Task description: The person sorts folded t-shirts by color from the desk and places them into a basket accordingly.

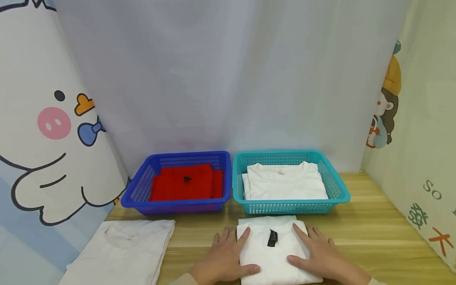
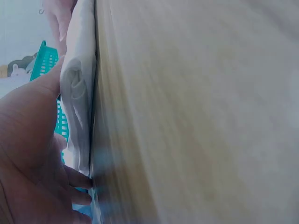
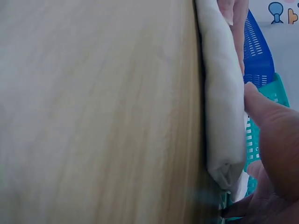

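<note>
A folded white shirt (image 1: 272,261) with a black neck label lies on the wooden table, directly in front of me. My left hand (image 1: 227,258) rests along its left side, thumb and index finger on the cloth and the other fingers beside it. On the opposite side my right hand (image 1: 318,254) lies in much the same way, its thumb and index finger on top. Both hands have their fingers extended. The wrist views show the thick folded edges of the shirt (image 2: 77,98) low against the tabletop, with the left thumb (image 2: 51,77) and right thumb (image 3: 261,102) over it.
Behind the shirt stand a blue basket (image 1: 174,204) of folded red clothes (image 1: 185,188) and a teal basket (image 1: 290,206) of folded white shirts (image 1: 285,186). Another white shirt (image 1: 119,257) lies flat at the left. Curtains (image 1: 231,79) close off the back and sides.
</note>
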Demonstrator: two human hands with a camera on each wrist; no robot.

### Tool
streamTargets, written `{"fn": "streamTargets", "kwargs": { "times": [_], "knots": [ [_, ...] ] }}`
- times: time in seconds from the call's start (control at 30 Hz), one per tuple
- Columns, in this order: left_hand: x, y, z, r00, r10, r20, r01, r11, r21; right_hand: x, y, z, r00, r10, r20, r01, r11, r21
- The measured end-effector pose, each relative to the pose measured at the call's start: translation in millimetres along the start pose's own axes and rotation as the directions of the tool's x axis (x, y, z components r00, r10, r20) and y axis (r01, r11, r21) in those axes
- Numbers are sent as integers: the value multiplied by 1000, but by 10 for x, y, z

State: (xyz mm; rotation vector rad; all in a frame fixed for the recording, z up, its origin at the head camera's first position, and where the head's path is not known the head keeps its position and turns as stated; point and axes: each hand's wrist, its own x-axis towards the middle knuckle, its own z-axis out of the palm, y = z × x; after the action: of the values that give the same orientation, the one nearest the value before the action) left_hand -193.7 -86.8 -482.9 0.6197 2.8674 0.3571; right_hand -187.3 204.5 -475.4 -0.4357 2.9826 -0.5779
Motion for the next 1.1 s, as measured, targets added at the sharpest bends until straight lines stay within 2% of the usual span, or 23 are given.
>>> {"fn": "streamTargets", "kwargs": {
  "times": [0.2, 0.33, 0.53, 0.73, 0.83, 0.93, 1.0, 1.1],
  "knots": [
    [49, 21, 29, 998, -47, 39, 46, 999, 20, -4, -6, 29, 1000, 1, 7, -1, 1000, 15],
    [49, 43, 24, 998, -40, 39, 39, 999, 6, -14, -15, 60, 1000, 2, 13, -2, 1000, 27],
    [5, 64, 5, 1000, 14, -22, -15, 998, -54, -9, -27, 108, 1000, -4, -11, 5, 999, 43],
    [-4, 83, -16, 997, 32, -75, -46, 982, -185, -8, -75, 105, 999, 7, -54, -1, 995, 103],
    [8, 102, -26, 996, -1, -88, -25, 958, -287, -6, -97, 94, 995, 2, -96, 14, 986, 167],
    [14, 122, -53, 996, -34, -87, -3, 919, -395, -1, -110, 80, 993, 9, -118, 21, 969, 248],
    [9, 129, -69, 995, -49, -82, 7, 893, -451, 5, -114, 69, 994, 27, -105, 7, 950, 311],
    [-11, 138, -87, 995, -57, -85, 8, 872, -489, 7, -118, 49, 996, 76, -36, -53, 897, 439]
  ]
}}
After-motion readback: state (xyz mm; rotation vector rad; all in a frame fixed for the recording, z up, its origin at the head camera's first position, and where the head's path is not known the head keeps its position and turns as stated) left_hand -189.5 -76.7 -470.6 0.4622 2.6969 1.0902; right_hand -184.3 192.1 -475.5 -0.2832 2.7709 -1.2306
